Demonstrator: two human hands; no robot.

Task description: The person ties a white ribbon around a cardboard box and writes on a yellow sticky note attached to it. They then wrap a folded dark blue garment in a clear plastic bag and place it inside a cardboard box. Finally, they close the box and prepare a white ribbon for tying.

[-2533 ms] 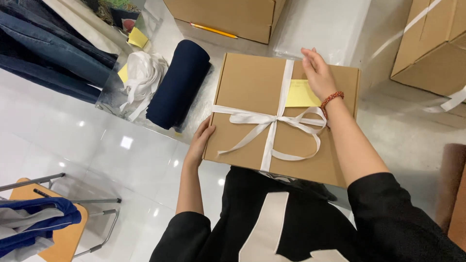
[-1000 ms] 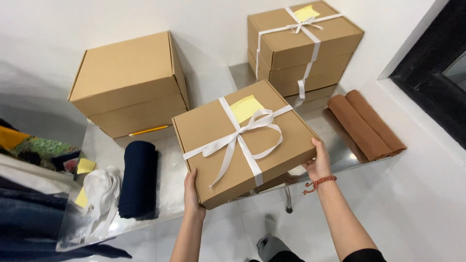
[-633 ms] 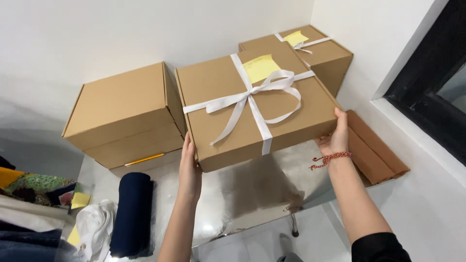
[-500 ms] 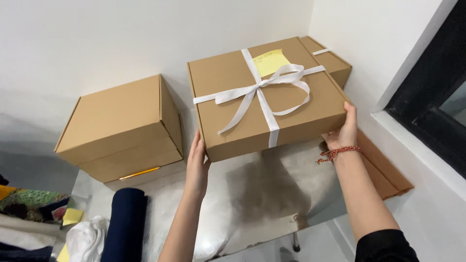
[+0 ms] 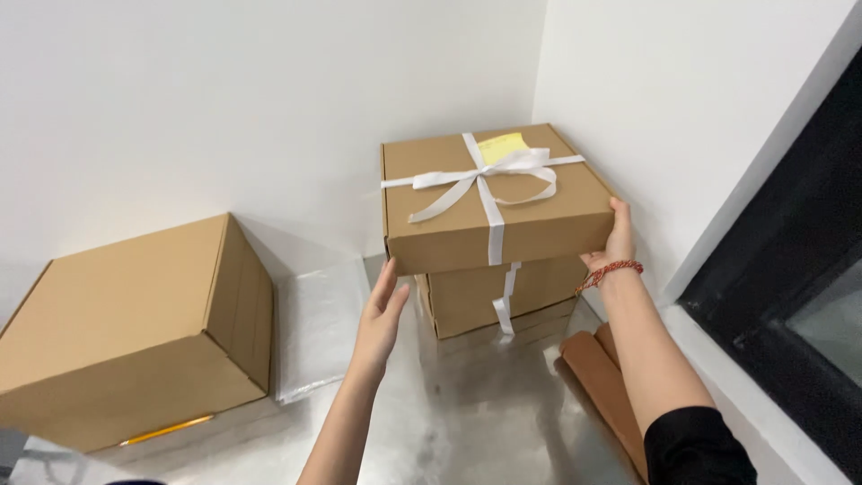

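The ribboned cardboard box [image 5: 489, 198] sits stacked on a second tied box [image 5: 489, 296] in the corner. Our right hand [image 5: 613, 241] grips its right edge—the nearer hand—while our left hand [image 5: 382, 310] hovers open below its left corner (not touching, it seems).

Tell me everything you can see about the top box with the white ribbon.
The top box is a flat, brown cardboard box, closed. A white ribbon crosses its lid and is tied in a bow near the middle. A yellow note lies on the lid by the far edge. The box sits level on another ribboned box, in the corner by the white walls. The right hand grips its right side; the left hand is open just below its left front corner, apparently not touching.
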